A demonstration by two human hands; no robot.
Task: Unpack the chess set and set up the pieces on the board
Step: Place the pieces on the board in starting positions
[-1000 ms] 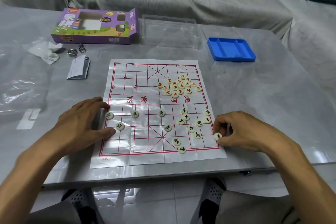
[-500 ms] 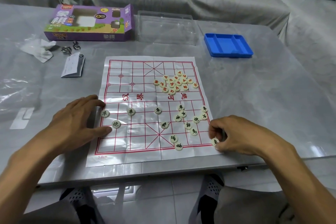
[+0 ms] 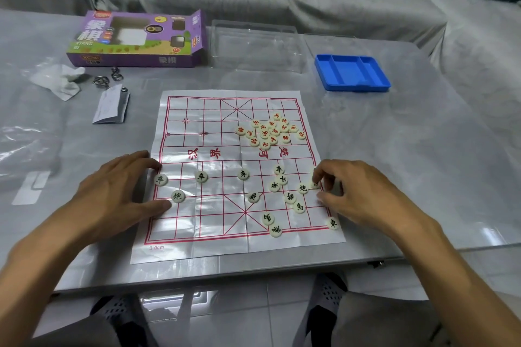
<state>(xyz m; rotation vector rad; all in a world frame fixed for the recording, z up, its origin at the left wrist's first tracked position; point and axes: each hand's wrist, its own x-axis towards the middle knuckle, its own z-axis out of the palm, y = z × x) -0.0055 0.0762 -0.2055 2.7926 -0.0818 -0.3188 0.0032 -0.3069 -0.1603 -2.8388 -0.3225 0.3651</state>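
A white paper board (image 3: 214,217) with a red grid lies on the table. Several red-lettered pieces (image 3: 270,131) are heaped on its far right half. Black-lettered pieces stand on the near half: three along one row (image 3: 201,176), a cannon piece (image 3: 177,196) at the left, a loose cluster (image 3: 282,186) at the right, and a chariot piece (image 3: 333,223) on the near right corner. My left hand (image 3: 112,194) rests flat on the board's left edge. My right hand (image 3: 355,191) has its fingers curled over a black-lettered piece (image 3: 315,185) at the right edge, which is partly hidden.
A purple game box (image 3: 135,39), a clear plastic lid (image 3: 253,45) and a blue tray (image 3: 352,73) stand along the far side. A folded leaflet (image 3: 111,105), metal rings (image 3: 101,80) and crumpled plastic (image 3: 60,80) lie at the left. The table's front edge (image 3: 225,273) is near my knees.
My right hand let go of the chariot piece on the near right corner and moved up along the right edge onto another black-lettered piece. My left hand stayed in place.
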